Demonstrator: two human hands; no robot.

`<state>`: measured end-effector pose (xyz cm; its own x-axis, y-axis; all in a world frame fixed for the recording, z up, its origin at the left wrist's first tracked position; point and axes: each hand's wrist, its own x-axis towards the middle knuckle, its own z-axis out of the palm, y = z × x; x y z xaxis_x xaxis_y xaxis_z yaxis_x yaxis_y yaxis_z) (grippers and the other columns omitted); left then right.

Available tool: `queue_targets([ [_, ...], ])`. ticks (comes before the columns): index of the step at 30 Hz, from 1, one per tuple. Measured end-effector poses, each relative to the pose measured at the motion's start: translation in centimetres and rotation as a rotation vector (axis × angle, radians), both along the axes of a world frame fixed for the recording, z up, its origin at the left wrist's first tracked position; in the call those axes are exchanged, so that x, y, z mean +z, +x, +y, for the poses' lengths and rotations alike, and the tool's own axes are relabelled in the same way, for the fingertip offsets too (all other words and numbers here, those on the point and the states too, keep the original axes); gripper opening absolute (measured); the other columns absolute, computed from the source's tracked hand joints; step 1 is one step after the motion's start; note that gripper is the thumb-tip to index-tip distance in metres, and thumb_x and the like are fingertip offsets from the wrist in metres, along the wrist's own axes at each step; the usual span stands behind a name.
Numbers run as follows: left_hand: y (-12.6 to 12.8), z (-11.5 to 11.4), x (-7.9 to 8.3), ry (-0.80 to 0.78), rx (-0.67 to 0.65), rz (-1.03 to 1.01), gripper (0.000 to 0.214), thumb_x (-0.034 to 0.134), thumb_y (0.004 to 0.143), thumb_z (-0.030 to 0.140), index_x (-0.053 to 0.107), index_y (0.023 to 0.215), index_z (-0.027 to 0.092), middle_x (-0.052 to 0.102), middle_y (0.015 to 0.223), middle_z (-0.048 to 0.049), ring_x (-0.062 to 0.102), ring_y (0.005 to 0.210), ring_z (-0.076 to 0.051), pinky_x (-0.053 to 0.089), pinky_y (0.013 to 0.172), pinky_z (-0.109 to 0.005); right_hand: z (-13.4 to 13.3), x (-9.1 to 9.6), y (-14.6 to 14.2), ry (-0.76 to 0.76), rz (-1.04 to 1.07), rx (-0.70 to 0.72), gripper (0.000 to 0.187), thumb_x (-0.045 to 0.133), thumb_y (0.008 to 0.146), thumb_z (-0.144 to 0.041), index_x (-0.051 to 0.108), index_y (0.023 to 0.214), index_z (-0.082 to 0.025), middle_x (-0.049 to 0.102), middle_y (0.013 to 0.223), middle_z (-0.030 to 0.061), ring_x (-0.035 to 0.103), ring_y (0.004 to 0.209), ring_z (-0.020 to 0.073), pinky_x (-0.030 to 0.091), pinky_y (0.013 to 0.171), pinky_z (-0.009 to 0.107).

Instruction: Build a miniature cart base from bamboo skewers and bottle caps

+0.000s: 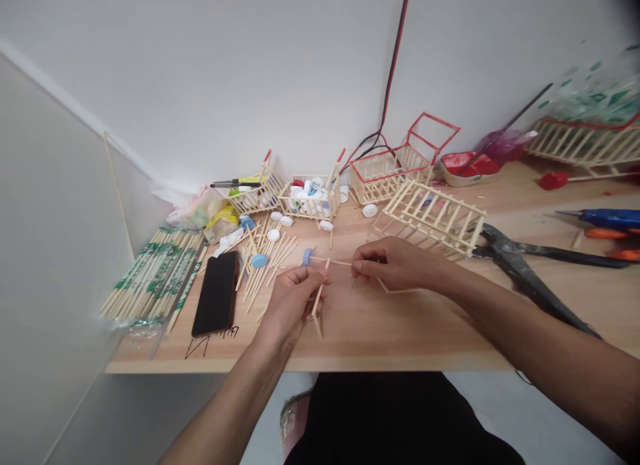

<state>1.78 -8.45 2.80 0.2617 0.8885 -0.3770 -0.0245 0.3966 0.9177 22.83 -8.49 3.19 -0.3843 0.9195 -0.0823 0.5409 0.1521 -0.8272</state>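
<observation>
In the head view my left hand [295,295] is closed on a short wooden stick [318,301], which slants toward the table's front edge with another short piece at its lower end. My right hand [385,259] pinches the end of a second thin stick [340,261]. This one runs leftward across the top of the first, and a blue bottle cap [307,257] stands on edge near its left end. Whether the sticks are joined where they cross, I cannot tell. Thin sticks also show below my right hand, partly hidden by it.
Loose sticks [280,255], a phone [216,293] and packaged chopsticks [155,275] lie left. Behind are small stick baskets [310,205] with caps and a red-rimmed stick cart [387,175]. An unpainted stick frame [440,218], pliers [510,268] and a red paint tub [467,171] stand right.
</observation>
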Motion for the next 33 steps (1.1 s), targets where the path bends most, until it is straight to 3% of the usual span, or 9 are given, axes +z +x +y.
queue_targets([
  [16,-0.7,-0.1,-1.0,0.014,0.011,-0.022,0.027,0.075,0.065,0.035,0.059,0.064,0.012,0.055,0.047,0.0023,0.041,0.032,-0.004,0.019,0.031,-0.016,0.0,-0.4,-0.7,0.015,-0.046,0.009,0.025,0.050,0.083,-0.035,0.068,0.076,-0.018,0.066,0.067,-0.0003,0.051,0.054,0.0107,0.035,0.054,0.024],
  [33,-0.1,0.3,-0.1,0.046,0.010,-0.010,0.027,0.075,0.066,0.033,0.057,0.061,0.014,0.053,0.046,0.0033,0.040,0.035,-0.004,0.022,0.036,-0.017,-0.1,0.4,-0.5,-0.003,-0.013,-0.063,0.023,0.049,0.083,-0.032,0.067,0.076,-0.018,0.063,0.058,-0.0017,0.050,0.051,0.0102,0.034,0.052,0.023],
])
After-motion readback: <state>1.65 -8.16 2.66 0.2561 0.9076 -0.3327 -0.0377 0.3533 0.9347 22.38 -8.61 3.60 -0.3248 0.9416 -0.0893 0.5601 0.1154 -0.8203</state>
